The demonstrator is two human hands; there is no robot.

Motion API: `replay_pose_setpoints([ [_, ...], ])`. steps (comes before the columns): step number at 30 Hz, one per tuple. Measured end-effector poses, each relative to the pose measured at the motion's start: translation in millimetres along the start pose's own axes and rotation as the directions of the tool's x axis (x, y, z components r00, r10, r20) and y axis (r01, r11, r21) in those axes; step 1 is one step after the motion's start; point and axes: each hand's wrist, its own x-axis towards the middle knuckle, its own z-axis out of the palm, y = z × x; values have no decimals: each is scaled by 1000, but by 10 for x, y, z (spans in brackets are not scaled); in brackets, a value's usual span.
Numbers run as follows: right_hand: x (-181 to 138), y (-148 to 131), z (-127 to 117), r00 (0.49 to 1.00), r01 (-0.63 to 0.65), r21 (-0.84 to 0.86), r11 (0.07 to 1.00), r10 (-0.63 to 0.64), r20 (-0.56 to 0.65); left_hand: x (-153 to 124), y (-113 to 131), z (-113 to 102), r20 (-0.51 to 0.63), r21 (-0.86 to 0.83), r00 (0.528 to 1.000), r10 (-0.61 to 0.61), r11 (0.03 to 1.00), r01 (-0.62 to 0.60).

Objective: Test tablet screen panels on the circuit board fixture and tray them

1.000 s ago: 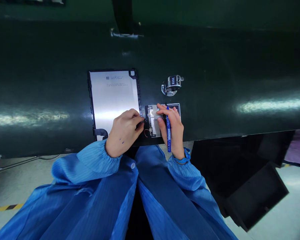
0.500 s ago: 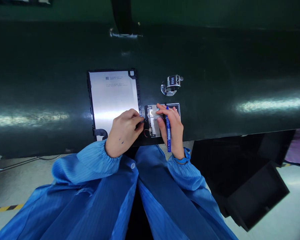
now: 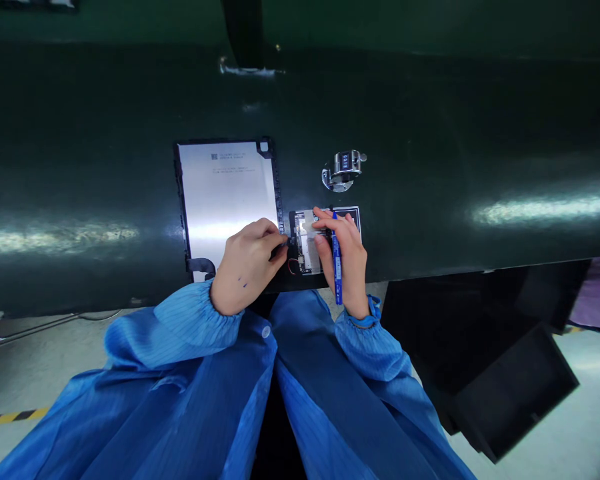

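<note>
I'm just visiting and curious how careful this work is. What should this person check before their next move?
1. Grip: the right hand holds the blue marker pen along its fingers: ok.
2. Contact: whether the left hand has its fingertips on the circuit board: cannot tell, the view is too tight.
3. Clearance: the left hand sits over the lower right of the screen panel: not ok.
4. Wiring: the red-and-black wire lies beside the board, clear of both hands: ok.
5. Tally counter: it sits just beyond the board, apart from the hands: ok.
</note>
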Motion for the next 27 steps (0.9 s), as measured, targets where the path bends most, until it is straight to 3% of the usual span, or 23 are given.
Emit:
replay_pose_setpoints([
  [17,-6,-6,-15,1000,-1,2,1000,1,9,32,37,-2,52,27,999,-14,1000,13],
  [22,32,-79,13,998,-61,-46,997,61,9,26,21,25,62,-9,997,-42,999,42],
  [27,44,-164,148,992,-117,-144,983,109,-65,73,23,55,115,-15,991,-61,998,64],
])
